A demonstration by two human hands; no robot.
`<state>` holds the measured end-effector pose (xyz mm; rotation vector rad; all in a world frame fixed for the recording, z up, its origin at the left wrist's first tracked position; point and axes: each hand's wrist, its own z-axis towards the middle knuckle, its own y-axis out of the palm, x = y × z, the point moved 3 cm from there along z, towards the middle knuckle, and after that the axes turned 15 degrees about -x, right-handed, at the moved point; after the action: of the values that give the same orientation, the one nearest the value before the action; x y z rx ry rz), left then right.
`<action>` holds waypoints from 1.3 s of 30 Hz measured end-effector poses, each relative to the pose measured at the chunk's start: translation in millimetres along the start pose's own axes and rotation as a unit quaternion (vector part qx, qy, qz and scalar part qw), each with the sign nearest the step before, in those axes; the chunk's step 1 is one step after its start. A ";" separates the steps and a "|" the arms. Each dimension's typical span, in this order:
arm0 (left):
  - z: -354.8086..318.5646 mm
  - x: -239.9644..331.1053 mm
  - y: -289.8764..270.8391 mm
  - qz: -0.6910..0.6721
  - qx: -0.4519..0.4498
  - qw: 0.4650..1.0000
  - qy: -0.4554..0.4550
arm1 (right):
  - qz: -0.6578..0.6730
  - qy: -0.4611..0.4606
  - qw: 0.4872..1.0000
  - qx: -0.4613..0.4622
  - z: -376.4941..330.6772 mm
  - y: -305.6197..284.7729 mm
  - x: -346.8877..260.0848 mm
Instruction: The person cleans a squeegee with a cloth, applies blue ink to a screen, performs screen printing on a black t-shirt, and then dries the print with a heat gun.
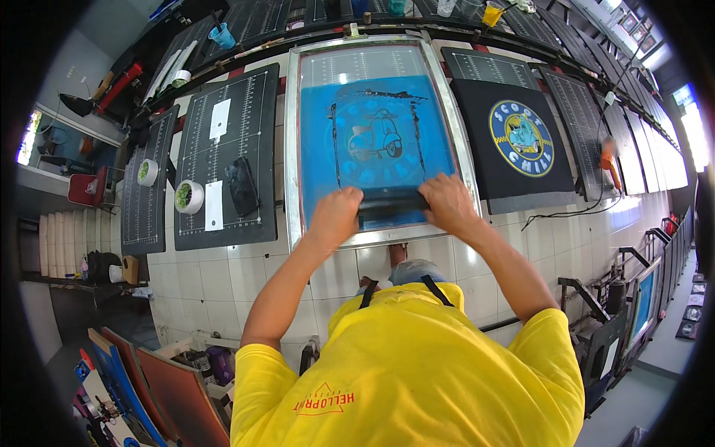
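A metal-framed printing screen (292,149) with blue mesh and a scooter outline lies flat on the long tiled table. Both my hands hold a black squeegee (393,203) at the near end of the mesh. My left hand (335,216) is closed over its left end, and my right hand (447,201) is closed over its right end. The squeegee blade rests on the mesh just below the scooter outline. My yellow shirt fills the lower middle of the view.
Right of the screen lies a black T-shirt (514,149) with a round blue and yellow print. Left are black ruled boards (223,149) carrying tape rolls (188,197), paper slips and a black rag. An orange-handled tool (609,160) lies far right. Spare frames (179,395) lean at lower left.
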<state>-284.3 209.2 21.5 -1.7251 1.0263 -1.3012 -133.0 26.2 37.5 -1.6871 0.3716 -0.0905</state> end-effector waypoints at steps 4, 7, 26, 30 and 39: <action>-15.1 10.9 27.3 0.006 0.023 1.000 0.006 | 0.000 0.002 0.999 0.037 -20.1 19.7 -13.3; -1.7 -0.8 31.1 0.035 0.078 0.996 0.019 | -0.011 -0.002 0.997 0.078 -6.0 29.6 -5.4; 22.2 -19.7 29.0 0.069 0.108 0.991 0.026 | 0.005 -0.021 0.997 0.079 26.8 35.3 13.5; 70.3 -51.4 8.1 0.072 0.102 0.992 0.029 | 0.010 -0.029 0.996 0.084 81.5 18.3 44.3; 205.8 -131.3 -63.7 0.057 0.089 0.994 0.007 | -0.004 -0.003 0.996 0.089 215.8 -12.2 133.3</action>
<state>-95.9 372.4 -17.5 -1.5044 0.9700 -1.2927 53.7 193.2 -4.5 -1.5125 0.3413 -0.1210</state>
